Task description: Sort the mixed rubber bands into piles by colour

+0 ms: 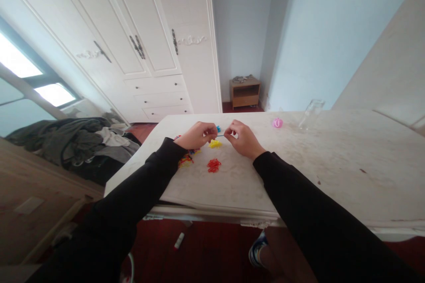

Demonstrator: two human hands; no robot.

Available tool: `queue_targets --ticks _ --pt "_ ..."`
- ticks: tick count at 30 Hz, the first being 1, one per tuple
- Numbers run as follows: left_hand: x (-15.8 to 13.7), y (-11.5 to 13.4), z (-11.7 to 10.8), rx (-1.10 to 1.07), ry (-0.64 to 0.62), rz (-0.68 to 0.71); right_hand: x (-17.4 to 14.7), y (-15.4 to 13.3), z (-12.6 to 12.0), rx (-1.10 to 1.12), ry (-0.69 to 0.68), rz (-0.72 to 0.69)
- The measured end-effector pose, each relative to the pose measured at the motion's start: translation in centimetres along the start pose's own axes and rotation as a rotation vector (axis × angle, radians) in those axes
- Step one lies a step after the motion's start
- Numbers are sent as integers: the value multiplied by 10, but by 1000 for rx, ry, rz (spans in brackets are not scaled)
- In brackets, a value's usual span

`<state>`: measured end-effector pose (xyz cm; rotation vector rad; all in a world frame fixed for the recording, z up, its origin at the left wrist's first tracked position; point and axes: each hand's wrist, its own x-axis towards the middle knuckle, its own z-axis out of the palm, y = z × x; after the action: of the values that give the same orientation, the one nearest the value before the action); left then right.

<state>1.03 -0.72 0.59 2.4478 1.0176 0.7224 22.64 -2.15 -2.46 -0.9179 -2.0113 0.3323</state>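
Above the table, my left hand [200, 135] and my right hand [244, 138] face each other, both closed in a pinch. A thin dark rubber band [220, 135] runs between their fingertips. Just behind it lies a small blue pile of bands [218, 128], partly hidden by my left fingers. Under the gap between the hands sits a yellow pile of bands [215, 144]. Closer to me is a red pile of bands [214, 165]. A mixed-colour heap of bands [187, 159] spreads beneath my left wrist, which covers part of it.
The white table [348, 150] has a pink ball-like item [277, 122] and a clear glass jar [311, 114] at its back right. Dark clothes [83, 141] are heaped on the left. Behind stand a white wardrobe [195, 75] and a small wooden cabinet [245, 93].
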Motion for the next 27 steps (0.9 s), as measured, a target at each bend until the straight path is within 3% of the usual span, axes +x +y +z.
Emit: queue_targets --ticks 6,12,19,27 --pt "2 -11 -10 -10 151 -57 4 4 -8 -73 283 67" --pt "5 -14 4 -42 126 -71 2 3 -4 23 88 -37" --pt "9 -50 1 113 242 -260 2 13 -11 47 200 43" --pt "16 -57 5 204 262 -205 1 12 -7 17 134 17"
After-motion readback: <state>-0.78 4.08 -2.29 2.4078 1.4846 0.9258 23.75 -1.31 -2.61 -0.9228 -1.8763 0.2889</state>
